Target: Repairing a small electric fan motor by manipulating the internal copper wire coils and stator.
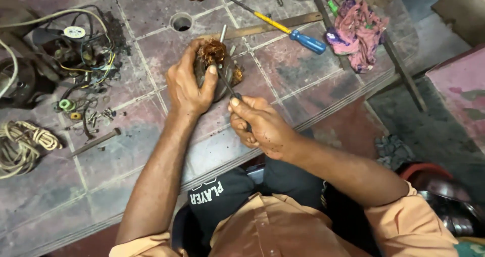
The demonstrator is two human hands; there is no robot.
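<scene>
My left hand (188,84) grips a small motor core (218,65) with copper-coloured windings on top, held upright on the tiled worktop (151,40). A metal shaft sticks up from the core. My right hand (261,125) is closed around a thin dark tool (228,87) whose tip points into the side of the core, just under my left thumb. Both hands are close together near the front edge of the worktop.
A yellow-and-blue screwdriver (288,29) and a long flat ruler (262,29) lie behind the core. A pink rag (357,31) sits at the right. Tangled wires and parts (81,50), loose screws (98,116), a chisel-like bar (95,142) and coiled rope (22,146) fill the left.
</scene>
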